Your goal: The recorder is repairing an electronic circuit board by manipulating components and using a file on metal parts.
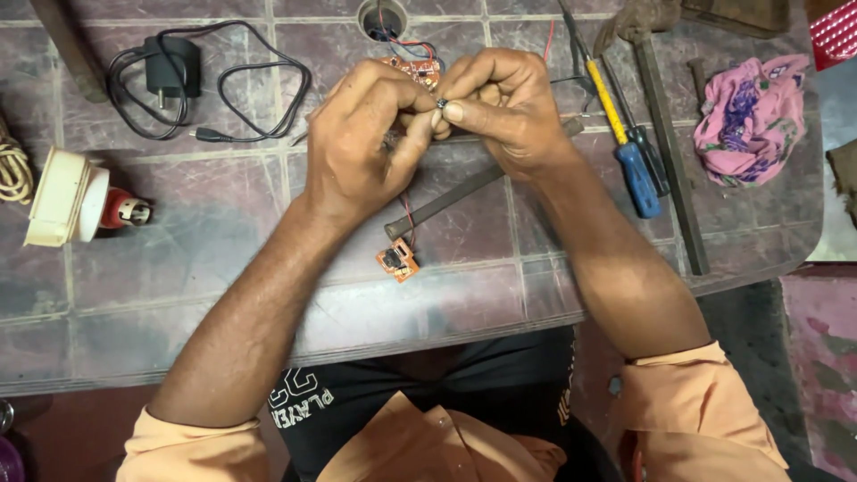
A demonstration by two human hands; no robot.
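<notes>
Both my hands meet over the middle of the tiled table. My left hand (366, 134) and my right hand (500, 103) pinch a tiny dark part (441, 104) between thumbs and forefingers. An orange circuit board (416, 70) shows just behind my fingers. A thin red wire runs down from my hands to a second small orange circuit board (398, 260) lying near the table's front edge. A dark metal rod (446, 198) lies slantwise under my hands.
A black charger with coiled cable (174, 71) lies at the back left, a white bulb housing with red base (76, 201) at the left. Blue-handled screwdrivers (636, 170), a long metal bar (669, 152) and a pink cloth (750, 116) lie to the right.
</notes>
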